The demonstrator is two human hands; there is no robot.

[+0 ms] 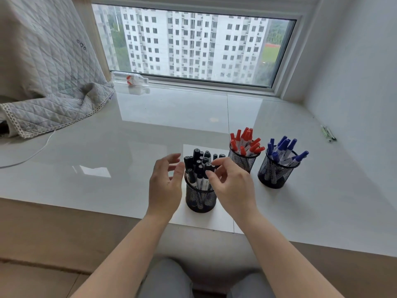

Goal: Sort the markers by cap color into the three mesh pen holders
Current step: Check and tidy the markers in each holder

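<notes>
Wide window (193,44), glossy white sill (150,117), daylight

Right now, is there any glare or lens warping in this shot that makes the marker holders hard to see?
Head view: window glare sits on the glossy sill, well behind the holders; the wide lens bows the window frame and walls; the black-cap holder, red-cap holder and blue-cap holder read sharp and evenly lit.

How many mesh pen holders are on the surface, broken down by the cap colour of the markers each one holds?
Holder with black-capped markers: 1, nearest the person, on a white sheet, between the left hand and right hand.
Holder with red-capped markers: 1.
Holder with blue-capped markers: 1, farthest right.
Total: 3 holders, no mixed colours visible in any.
</notes>
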